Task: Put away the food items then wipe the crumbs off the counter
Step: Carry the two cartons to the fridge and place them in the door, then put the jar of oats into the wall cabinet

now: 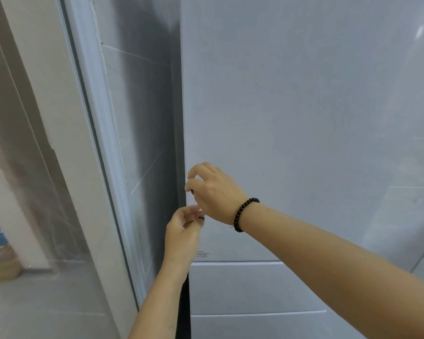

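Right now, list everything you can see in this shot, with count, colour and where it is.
Tall pale grey refrigerator door: one, centre to right, shut.
Lower refrigerator drawer fronts: two, pale grey, below the door.
White door frame: one, slanting down the left.
Grey tiled wall: between frame and refrigerator.
Grey floor: bottom left.
Tan object: one, far left on the floor, blurred.
Black bead bracelet: one, on the right wrist.
Left hand: fingers curled at the door's left edge.
Right hand: fingers curled at the same edge, just above.
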Tool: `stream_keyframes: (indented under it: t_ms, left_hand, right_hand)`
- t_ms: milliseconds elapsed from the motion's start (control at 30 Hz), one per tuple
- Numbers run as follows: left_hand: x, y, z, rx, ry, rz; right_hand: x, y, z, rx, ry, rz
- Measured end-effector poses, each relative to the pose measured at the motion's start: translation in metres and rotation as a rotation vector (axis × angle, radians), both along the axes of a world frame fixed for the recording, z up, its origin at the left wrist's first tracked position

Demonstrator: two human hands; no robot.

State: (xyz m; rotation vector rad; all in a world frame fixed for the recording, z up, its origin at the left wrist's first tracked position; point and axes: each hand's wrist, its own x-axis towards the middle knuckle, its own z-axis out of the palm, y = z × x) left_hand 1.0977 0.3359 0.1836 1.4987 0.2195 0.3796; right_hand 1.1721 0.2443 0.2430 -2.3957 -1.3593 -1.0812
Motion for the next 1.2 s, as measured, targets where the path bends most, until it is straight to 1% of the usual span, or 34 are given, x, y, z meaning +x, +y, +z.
stream_keyframes:
  t_ms: [233,400,567,767,967,1200]
  left_hand:
    - [-0.016,-0.054,-0.006,0.013,0.022,-0.135]
    - [-0.039,-0.102,-0.011,0.007,0.043,-0.217]
    - [-0.066,-0.173,-0.003,-0.004,0.032,-0.355]
    - [-0.107,-0.273,0.005,0.037,0.014,-0.607]
    - [-0.155,-0.373,0.003,0.057,0.002,-0.895]
    - [-0.211,-0.467,-0.009,0.096,0.031,-1.27]
  right_hand:
    - [-0.05,-0.067,-0.035,0.243,0.198,-0.154]
    - [-0.103,-0.153,-0.043,0.348,0.267,-0.305]
    - [-0.161,-0.243,-0.041,0.45,0.304,-0.503]
    - [-0.239,-0.34,-0.035,0.541,0.309,-0.759]
    - [-0.332,-0.424,-0.039,0.628,0.321,-1.092]
    - [-0.427,-0.473,-0.052,0.769,0.333,-1.436]
